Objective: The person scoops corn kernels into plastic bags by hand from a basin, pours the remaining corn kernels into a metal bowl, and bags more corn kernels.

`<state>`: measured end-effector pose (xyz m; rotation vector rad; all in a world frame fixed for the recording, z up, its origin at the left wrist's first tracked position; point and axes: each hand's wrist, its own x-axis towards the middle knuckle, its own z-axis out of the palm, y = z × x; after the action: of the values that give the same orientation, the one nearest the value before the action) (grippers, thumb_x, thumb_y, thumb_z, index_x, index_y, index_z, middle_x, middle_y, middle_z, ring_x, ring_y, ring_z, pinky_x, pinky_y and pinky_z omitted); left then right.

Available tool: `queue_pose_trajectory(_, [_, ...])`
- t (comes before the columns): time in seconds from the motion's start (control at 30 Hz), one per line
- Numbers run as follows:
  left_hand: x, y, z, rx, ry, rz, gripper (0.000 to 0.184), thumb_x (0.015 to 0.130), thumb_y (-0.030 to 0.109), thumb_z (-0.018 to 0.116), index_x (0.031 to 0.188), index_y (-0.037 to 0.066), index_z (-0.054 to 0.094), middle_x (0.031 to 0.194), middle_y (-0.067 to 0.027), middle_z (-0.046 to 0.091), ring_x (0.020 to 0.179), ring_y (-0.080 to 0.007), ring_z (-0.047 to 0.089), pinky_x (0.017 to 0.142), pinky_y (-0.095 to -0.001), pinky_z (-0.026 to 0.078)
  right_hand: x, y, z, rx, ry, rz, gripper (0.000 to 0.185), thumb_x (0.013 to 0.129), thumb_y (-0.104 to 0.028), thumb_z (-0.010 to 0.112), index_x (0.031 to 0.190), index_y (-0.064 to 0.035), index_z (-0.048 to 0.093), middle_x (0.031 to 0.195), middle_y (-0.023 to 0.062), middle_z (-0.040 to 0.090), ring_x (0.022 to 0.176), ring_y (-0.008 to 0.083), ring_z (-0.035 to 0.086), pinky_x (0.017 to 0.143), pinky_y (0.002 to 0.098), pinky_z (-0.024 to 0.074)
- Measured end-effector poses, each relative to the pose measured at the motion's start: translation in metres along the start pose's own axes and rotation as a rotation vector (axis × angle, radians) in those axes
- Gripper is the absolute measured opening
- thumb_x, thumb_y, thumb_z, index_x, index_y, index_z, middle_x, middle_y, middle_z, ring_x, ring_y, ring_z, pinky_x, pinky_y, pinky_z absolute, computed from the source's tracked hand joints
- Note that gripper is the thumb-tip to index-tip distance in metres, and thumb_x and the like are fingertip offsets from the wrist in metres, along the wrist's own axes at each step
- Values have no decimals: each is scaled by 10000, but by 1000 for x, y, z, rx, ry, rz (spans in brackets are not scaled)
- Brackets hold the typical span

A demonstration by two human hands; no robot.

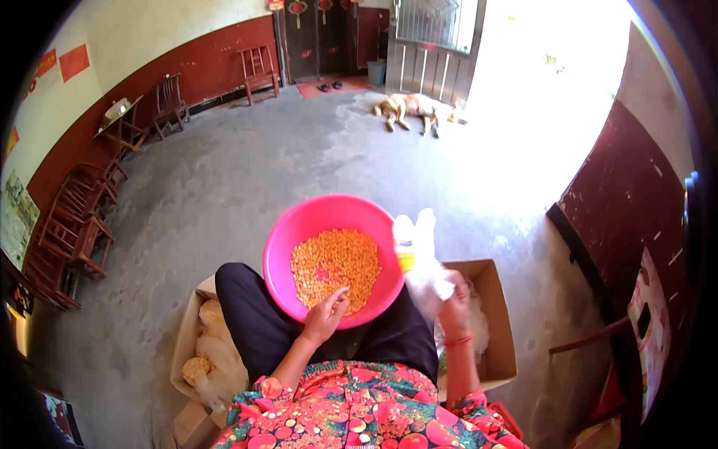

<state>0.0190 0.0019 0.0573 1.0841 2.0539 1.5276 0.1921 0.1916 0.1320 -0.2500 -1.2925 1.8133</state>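
We are curling the fingers of our left hand over the corn in the pink bowl, unable to tell whether they are pinching kernels. Our right hand is gripping a blurred plastic bag beside it. The bowl is resting on our lap; our right arm is partly hiding a cardboard box.

From the wearer's head, one fisheye camera is facing forward and down. It is looking over the pink basin close below and reaching the dark double door far ahead.
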Motion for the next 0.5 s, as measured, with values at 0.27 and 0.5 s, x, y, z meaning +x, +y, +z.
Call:
queue_pose_trajectory(0.27, [9,-13,-26,-1052,-121,-238,690,798,609,320,1148,26,435,927,-93,559,795,-161,551,701,-305,462,-62,101,83,-46,-730,614,230,860,-92,451,1067,-20,521,963,-36,542,882,48,479,801,203,381])
queue_pose_trajectory(0.5, [10,-19,-37,-862,132,-294,248,760,223,598,935,49,575,747,2,569,592,-97,535,521,-226,446,-70,106,73,-32,-946,811,213,754,-10,466,960,-25,519,883,-17,515,819,50,472,728,196,385])
